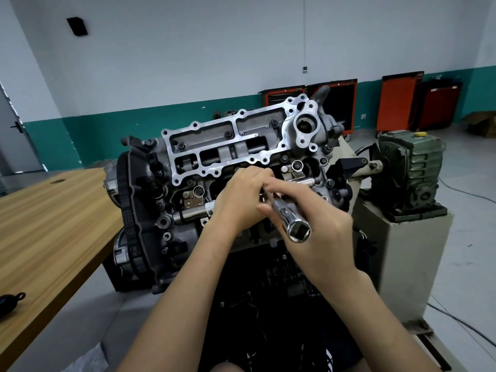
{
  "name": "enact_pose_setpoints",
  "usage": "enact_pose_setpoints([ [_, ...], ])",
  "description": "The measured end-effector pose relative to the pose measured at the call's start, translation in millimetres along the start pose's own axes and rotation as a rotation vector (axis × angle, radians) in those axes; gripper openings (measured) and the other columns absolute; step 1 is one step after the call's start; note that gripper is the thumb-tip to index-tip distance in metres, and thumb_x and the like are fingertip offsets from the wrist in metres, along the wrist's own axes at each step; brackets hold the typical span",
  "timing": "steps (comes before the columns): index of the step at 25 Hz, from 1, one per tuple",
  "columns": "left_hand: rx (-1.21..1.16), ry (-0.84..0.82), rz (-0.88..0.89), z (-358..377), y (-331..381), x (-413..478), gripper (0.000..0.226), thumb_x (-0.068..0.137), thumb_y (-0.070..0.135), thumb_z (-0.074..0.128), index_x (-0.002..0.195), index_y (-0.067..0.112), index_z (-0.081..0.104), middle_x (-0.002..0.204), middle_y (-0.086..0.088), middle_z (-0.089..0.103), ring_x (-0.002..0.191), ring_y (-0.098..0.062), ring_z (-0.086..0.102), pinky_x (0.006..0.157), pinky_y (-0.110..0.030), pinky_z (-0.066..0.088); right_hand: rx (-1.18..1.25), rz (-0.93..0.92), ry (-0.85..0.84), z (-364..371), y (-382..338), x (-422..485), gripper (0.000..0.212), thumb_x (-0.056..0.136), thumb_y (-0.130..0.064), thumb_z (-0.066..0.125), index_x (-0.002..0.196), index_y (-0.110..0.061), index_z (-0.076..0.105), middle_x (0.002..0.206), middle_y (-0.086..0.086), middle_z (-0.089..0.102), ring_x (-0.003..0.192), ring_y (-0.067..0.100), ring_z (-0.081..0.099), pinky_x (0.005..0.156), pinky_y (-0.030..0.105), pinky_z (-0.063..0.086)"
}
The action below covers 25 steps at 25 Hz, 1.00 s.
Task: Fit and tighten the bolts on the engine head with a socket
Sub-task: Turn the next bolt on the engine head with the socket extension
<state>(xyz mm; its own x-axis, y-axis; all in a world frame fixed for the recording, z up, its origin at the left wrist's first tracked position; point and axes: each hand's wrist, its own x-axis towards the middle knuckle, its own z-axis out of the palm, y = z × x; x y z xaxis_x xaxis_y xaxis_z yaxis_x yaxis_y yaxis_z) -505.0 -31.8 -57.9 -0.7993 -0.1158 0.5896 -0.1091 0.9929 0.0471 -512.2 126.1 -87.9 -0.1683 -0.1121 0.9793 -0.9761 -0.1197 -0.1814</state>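
- Engine head of grey cast metal (228,146): mounted on a stand just beside the right edge of the wooden table (53,224); dark hex-headed bolts (228,134) are already seated along its far edge.
- Step in hand, as judged: seating the long chrome tubular socket (292,221) on a bolt at the middle of the head's near edge; the bolt itself is hidden.
- Next move calls for the tool held in line with the bolt, then turned.
- Left hand (239,200): fingers curled closed about the socket's far end.
- Right hand (322,237): fingers and thumb wrapped round the shaft, square drive end bare.
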Motion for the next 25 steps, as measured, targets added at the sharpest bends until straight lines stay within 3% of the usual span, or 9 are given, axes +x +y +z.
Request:
enact_pose_setpoints([
  [2, -0.008, -0.006, -0.019, -0.6, 0.5, 0.0, 0.015, 0.085, 0.028, 0.052, 0.093, 0.017, 0.056, 0.081, 0.014, 0.046, 0.089, -0.012, 0.044, 0.073, -0.02, 0.027, 0.017, -0.028, -0.042, 3.5, -1.9, -1.9, 0.034, 0.076, 0.013, 0.074, 0.108, 0.005, 0.068, 0.107, 0.006, 0.07, 0.096, 0.014, 0.067, 0.087, 0.023, 0.053],
  [7, -0.011, 0.065, 0.023, -1.3, 4.6, -7.7, 0.01, 0.082, 0.023, 0.056, 0.087, 0.014, 0.054, 0.086, 0.006, 0.054, 0.085, -0.013, 0.043, 0.074, -0.022, 0.031, 0.044, 0.052, 0.064, -2.9, 2.0, 5.4, 0.022, 0.08, -0.015, 0.078, 0.096, -0.001, 0.072, 0.081, 0.01, 0.072, 0.068, 0.023, 0.068, 0.062, 0.027, 0.053],
  [11, -0.079, 0.085, -0.019, -3.7, 5.4, -7.6, 0.018, 0.078, 0.026, 0.044, 0.087, 0.015, 0.056, 0.084, 0.009, 0.052, 0.082, -0.007, 0.038, 0.067, -0.011, 0.027, 0.033, 0.0, -0.04, 0.8, -2.3, 0.9, 0.026, 0.082, 0.011, 0.069, 0.107, 0.006, 0.067, 0.106, 0.009, 0.071, 0.098, 0.011, 0.065, 0.09, 0.016, 0.049],
  [13, -0.041, 0.076, 0.001, -2.6, 5.6, -8.7, 0.018, 0.079, 0.027, 0.045, 0.087, 0.013, 0.055, 0.086, 0.005, 0.054, 0.085, -0.011, 0.04, 0.067, -0.016, 0.025, 0.003, 0.005, -0.021, -1.1, 2.1, 4.1, 0.029, 0.074, 0.011, 0.077, 0.101, 0.004, 0.07, 0.095, 0.007, 0.073, 0.085, 0.011, 0.067, 0.079, 0.013, 0.051],
  [16, 0.009, 0.053, 0.029, -1.7, 4.2, -6.9, 0.014, 0.082, 0.026, 0.054, 0.088, 0.013, 0.053, 0.088, 0.004, 0.054, 0.087, -0.016, 0.045, 0.073, -0.023, 0.031, 0.038, 0.056, 0.05, -4.3, 3.4, 6.7, 0.025, 0.073, -0.007, 0.084, 0.094, 0.0, 0.072, 0.078, 0.007, 0.072, 0.063, 0.022, 0.067, 0.06, 0.026, 0.052],
  [18, -0.053, 0.06, 0.003, -3.1, 4.8, -7.9, 0.015, 0.079, 0.026, 0.049, 0.089, 0.016, 0.055, 0.087, 0.01, 0.051, 0.086, -0.011, 0.043, 0.071, -0.017, 0.035, 0.048, 0.039, 0.024, -2.3, -0.1, 4.0, 0.024, 0.08, -0.007, 0.077, 0.101, 0.002, 0.07, 0.091, 0.011, 0.073, 0.08, 0.022, 0.07, 0.072, 0.027, 0.055],
  [20, -0.106, 0.085, -0.035, -4.7, 6.2, -8.7, 0.018, 0.074, 0.024, 0.045, 0.087, 0.018, 0.056, 0.084, 0.014, 0.05, 0.083, -0.005, 0.041, 0.066, -0.007, 0.03, 0.063, 0.002, -0.05, 0.6, -2.7, 0.7, 0.028, 0.082, 0.009, 0.069, 0.11, 0.006, 0.066, 0.109, 0.012, 0.07, 0.101, 0.015, 0.066, 0.09, 0.025, 0.053],
  [21, -0.098, 0.089, -0.034, -4.6, 6.3, -8.4, 0.018, 0.074, 0.025, 0.045, 0.086, 0.017, 0.056, 0.083, 0.012, 0.051, 0.082, -0.005, 0.039, 0.068, -0.003, 0.028, 0.045, -0.011, -0.061, 0.3, -1.3, 0.9, 0.03, 0.08, 0.014, 0.07, 0.109, 0.007, 0.066, 0.109, 0.011, 0.07, 0.1, 0.014, 0.066, 0.09, 0.022, 0.052],
  [25, -0.002, 0.058, 0.01, -0.5, 2.4, -6.5, 0.013, 0.08, 0.026, 0.057, 0.087, 0.015, 0.053, 0.086, 0.006, 0.053, 0.085, -0.012, 0.042, 0.072, -0.014, 0.03, 0.029, 0.042, 0.037, -4.9, 3.7, 4.2, 0.026, 0.075, -0.008, 0.083, 0.097, 0.001, 0.072, 0.078, 0.008, 0.072, 0.064, 0.023, 0.067, 0.06, 0.027, 0.052],
])
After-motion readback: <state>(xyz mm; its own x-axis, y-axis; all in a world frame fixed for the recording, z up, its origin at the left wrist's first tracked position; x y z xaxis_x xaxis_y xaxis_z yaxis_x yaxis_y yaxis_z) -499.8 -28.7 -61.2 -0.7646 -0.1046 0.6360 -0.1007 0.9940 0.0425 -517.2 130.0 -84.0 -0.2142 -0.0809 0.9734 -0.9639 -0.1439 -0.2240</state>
